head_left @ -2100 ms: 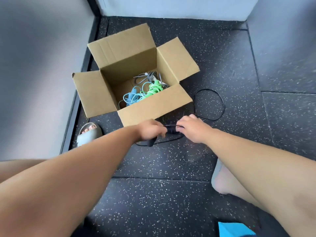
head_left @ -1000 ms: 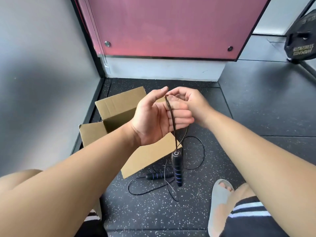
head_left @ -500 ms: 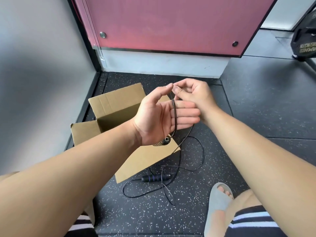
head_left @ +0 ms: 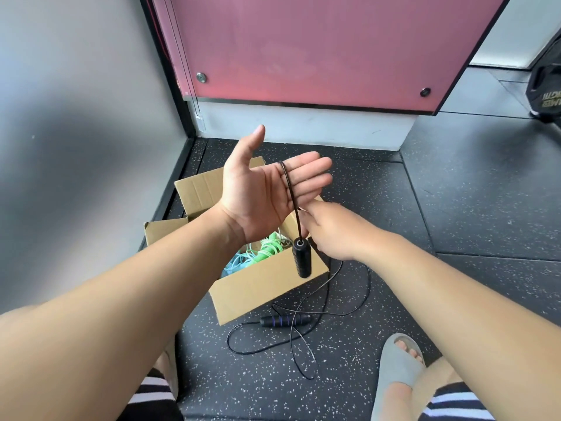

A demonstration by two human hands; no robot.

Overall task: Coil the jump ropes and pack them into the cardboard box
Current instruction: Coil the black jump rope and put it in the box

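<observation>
My left hand (head_left: 267, 189) is raised flat, palm up, fingers straight. The black jump rope cord (head_left: 290, 189) is draped over its fingers. One black handle (head_left: 301, 257) dangles from the cord below the palm. My right hand (head_left: 331, 230) sits just under the left fingers and pinches the cord behind that handle. The other handle (head_left: 285, 319) lies on the floor amid loose black loops. The open cardboard box (head_left: 267, 287) stands beneath my hands, with green and blue ropes (head_left: 258, 253) inside.
A grey wall runs along the left and a pink panel (head_left: 318, 47) stands behind the box. My feet in grey slippers (head_left: 397, 369) rest on the speckled black floor. A black bag (head_left: 546, 92) sits at the far right.
My left hand has opened out flat. My right hand dropped from above the left fingertips to below them, drawing the cord over the fingers. The handle hangs lower again.
</observation>
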